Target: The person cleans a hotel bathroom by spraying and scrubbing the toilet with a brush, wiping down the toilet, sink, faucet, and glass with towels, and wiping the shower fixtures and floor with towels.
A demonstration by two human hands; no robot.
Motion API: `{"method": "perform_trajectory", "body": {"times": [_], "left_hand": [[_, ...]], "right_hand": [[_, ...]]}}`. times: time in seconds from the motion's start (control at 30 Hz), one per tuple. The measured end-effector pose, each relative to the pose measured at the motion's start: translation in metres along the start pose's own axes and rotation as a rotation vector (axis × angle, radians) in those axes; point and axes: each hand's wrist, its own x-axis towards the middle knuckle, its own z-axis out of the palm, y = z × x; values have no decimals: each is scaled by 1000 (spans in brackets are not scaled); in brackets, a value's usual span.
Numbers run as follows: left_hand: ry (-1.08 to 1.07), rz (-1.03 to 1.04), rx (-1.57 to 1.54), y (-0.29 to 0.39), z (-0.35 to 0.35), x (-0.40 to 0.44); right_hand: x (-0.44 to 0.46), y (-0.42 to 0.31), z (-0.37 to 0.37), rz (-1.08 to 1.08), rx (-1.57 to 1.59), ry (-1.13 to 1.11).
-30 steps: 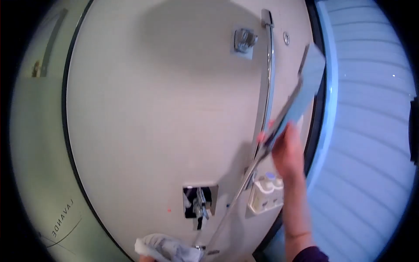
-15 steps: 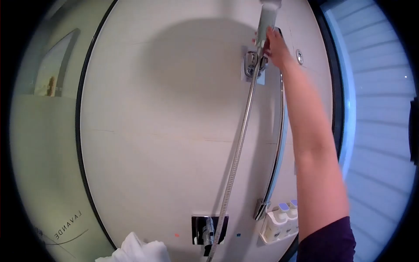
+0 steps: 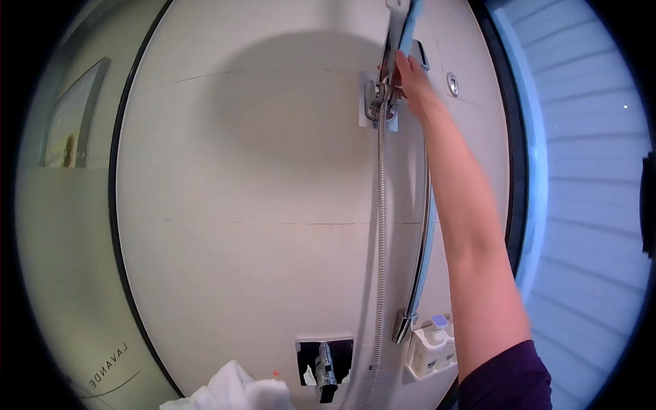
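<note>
My right hand [image 3: 413,80] reaches up at the top of the view, its fingers closed around the handle of a chrome handheld shower head [image 3: 398,29]. The lower end of the handle is at the wall-mounted holder [image 3: 374,101]; my fingers partly hide where they meet. From there a metal shower hose [image 3: 381,198] hangs almost straight down the wall. A bunched white cloth [image 3: 236,391], perhaps a towel, shows at the bottom edge. My left hand is out of sight, so whether it holds the cloth cannot be seen.
A chrome vertical bar [image 3: 421,249] runs beside the hose. Below are a mixer tap [image 3: 326,362] on a square plate and a white rack [image 3: 437,372] with pump bottles. Dark-framed glass [image 3: 68,260] is on the left, and a blue-lit slatted surface [image 3: 594,205] on the right.
The shower head has come down and left toward the holder with my right hand. The hose has swung from slanted to nearly vertical. The view has shifted slightly.
</note>
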Motion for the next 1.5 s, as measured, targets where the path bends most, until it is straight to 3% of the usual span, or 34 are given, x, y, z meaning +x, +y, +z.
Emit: {"method": "perform_trajectory", "body": {"times": [0.13,0.37,0.47,0.5,0.6,0.67,0.7,0.8,0.87,0.97,1.0,1.03,1.07,1.17,1.3,1.4,1.43,1.5], "left_hand": [[-20,-2,1,2,-3,-1],[-106,20,-3,5,7,3],[-176,59,-1,11,25,8],[-194,72,7,15,28,9],[-232,96,12,20,34,5],[-244,105,11,25,31,6],[-243,100,13,24,28,3],[-248,98,15,26,21,2],[-255,92,15,27,18,2],[-268,87,12,28,16,3],[-270,85,15,29,16,4],[-270,83,16,30,17,6],[-278,82,11,31,16,8],[-288,87,15,37,15,10],[-308,86,27,51,12,19],[-342,57,16,66,10,25],[-385,5,-45,75,4,28],[-549,-195,-310,94,-5,31]], "right_hand": [[1,2,6,-3,-23,71],[-1,-10,11,51,-404,208],[-1,-4,15,64,-371,187],[-6,-15,14,84,-571,208],[1,-11,21,155,-693,265],[9,4,17,141,-566,151],[0,-2,15,272,-403,70],[-62,-24,34,73,-98,331],[-147,-76,23,135,20,168],[-295,-123,25,586,391,-583],[-329,-127,31,409,248,-679],[-363,-130,36,222,109,-743],[-374,-139,35,151,-57,-672],[-368,-129,4,679,112,-600],[-365,-115,-39,173,128,-1120],[-352,-133,-71,313,-200,-1241],[-344,-146,-83,452,-164,-1097],[-351,-138,-108,749,225,-616]]}}
